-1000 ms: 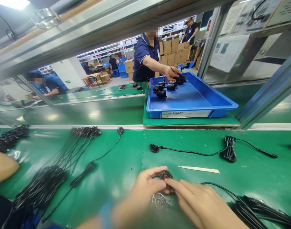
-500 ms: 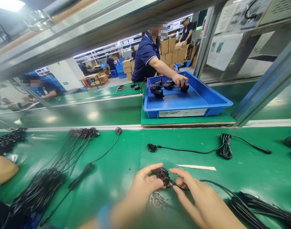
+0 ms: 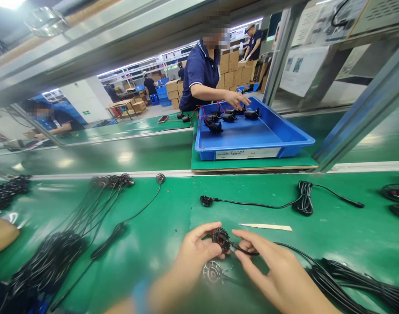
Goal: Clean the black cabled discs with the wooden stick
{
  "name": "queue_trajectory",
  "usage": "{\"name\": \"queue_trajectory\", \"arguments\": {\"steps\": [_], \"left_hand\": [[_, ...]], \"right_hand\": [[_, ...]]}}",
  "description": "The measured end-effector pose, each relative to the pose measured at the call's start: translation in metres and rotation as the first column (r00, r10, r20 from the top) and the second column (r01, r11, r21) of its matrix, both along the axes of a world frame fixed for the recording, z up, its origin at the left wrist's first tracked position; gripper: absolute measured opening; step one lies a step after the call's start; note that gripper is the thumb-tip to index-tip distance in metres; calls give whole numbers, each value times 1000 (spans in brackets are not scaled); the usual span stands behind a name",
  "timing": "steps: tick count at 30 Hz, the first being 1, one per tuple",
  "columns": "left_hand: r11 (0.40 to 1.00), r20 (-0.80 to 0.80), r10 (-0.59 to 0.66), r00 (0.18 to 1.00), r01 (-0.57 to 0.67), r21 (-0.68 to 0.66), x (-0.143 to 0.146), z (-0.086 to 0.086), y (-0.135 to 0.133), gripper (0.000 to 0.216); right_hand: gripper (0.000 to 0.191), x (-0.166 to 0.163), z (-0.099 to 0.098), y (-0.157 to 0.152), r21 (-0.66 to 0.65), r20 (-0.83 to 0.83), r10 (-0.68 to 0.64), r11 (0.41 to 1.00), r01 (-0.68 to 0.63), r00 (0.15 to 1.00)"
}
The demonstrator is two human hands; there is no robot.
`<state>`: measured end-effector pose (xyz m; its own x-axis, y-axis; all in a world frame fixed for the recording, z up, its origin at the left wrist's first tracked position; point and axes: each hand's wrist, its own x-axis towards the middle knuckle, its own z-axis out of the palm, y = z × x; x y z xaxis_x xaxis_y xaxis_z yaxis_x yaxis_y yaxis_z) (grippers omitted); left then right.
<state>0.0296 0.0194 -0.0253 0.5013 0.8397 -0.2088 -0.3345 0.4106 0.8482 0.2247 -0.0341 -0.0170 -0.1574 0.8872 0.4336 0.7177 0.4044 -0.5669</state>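
My left hand [image 3: 199, 246] is closed on a round black ribbed part [image 3: 220, 239] with a cable coming out of it. On that part's black cable [image 3: 247, 251], close to where it leaves the part, are the curled fingers of my right hand [image 3: 267, 259]. Below them a round spoked shape shows faintly on the glossy tabletop, seemingly a reflection. Beyond my hands lies a slim pale stick [image 3: 266, 227] with a pointed tip. Farther back rests a similar corded part [image 3: 206, 201], its cable bundled at the right [image 3: 305, 198].
Bundled cables with round ends [image 3: 62, 244] cover the left of the green table [image 3: 147, 253]; more coiled cables [image 3: 359, 279] lie at right. A blue tray [image 3: 254, 146] holding black motor-like parts stands behind, a co-worker's hand [image 3: 237, 99] above it. A metal post [image 3: 359, 135] rises at right.
The co-worker's hand has let go of a black part in the tray and moved left. My hands keep the round part and its cable almost where they were; the view has shifted slightly.
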Motion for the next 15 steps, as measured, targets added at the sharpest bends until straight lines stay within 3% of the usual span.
{"name": "queue_trajectory", "arguments": {"steps": [5, 8, 15], "left_hand": [[1000, -34, 4, 999, -3, 11, -1, 1, 0, 54], [1000, -25, 0, 1000, 0, 16, -2, 0, -1, 55], [1000, -19, -4, 1000, 5, 15, -1, 0, 0, 55]], "right_hand": [[14, 0, 13, 0, -68, 25, -1, 998, 3, 1000], [18, 0, 18, 1, -56, 62, 31, 998, -27, 998], [8, 0, 13, 3, 192, 71, -9, 981, -4, 997]]}}
